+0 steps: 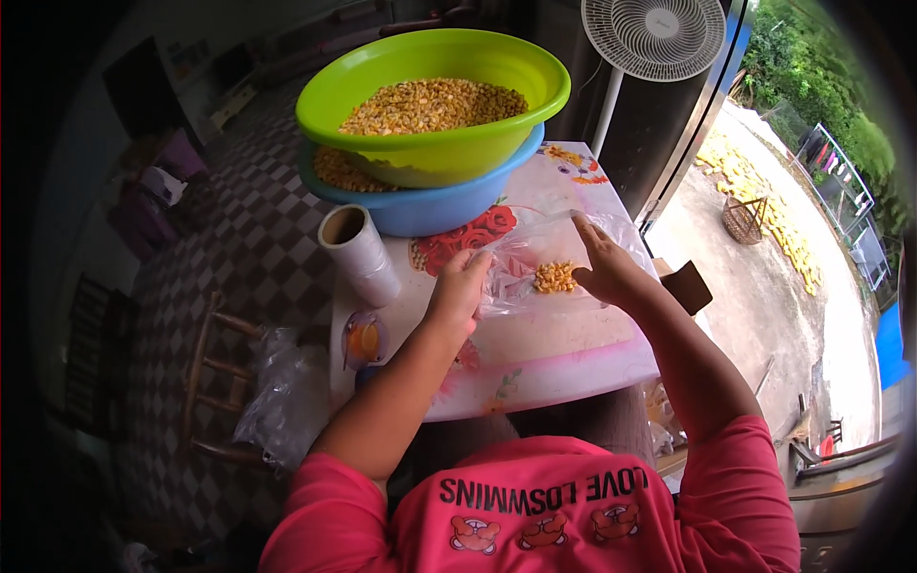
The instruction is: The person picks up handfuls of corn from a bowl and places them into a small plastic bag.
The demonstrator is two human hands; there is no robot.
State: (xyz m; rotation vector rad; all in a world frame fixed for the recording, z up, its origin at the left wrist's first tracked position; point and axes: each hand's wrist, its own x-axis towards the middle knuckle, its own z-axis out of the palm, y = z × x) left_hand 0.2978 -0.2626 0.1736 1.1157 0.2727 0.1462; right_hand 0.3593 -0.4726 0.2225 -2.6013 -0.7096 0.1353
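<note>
A clear plastic bag [512, 290] lies on the flowered tablecloth [559, 365], with a small heap of yellow corn kernels [555, 277] showing through it. My left hand [461, 288] pinches the bag's left end between thumb and fingers. On the bag's right part rests my right hand [602, 258], its fingers extended and its thumb beside the kernels. Left of my left hand stands a roll of clear plastic bags [364, 261]. Behind the roll, a green basin [430, 154] full of corn kernels sits on a blue basin [437, 208] that also holds kernels.
A white fan [660, 32] stands behind the table's right corner. At the left are a wooden chair [208, 365] and crumpled clear plastic [283, 394]. An open cardboard box [688, 286] is by the table's right edge. Outside, corn cobs [781, 229] lie near a woven basket [743, 220].
</note>
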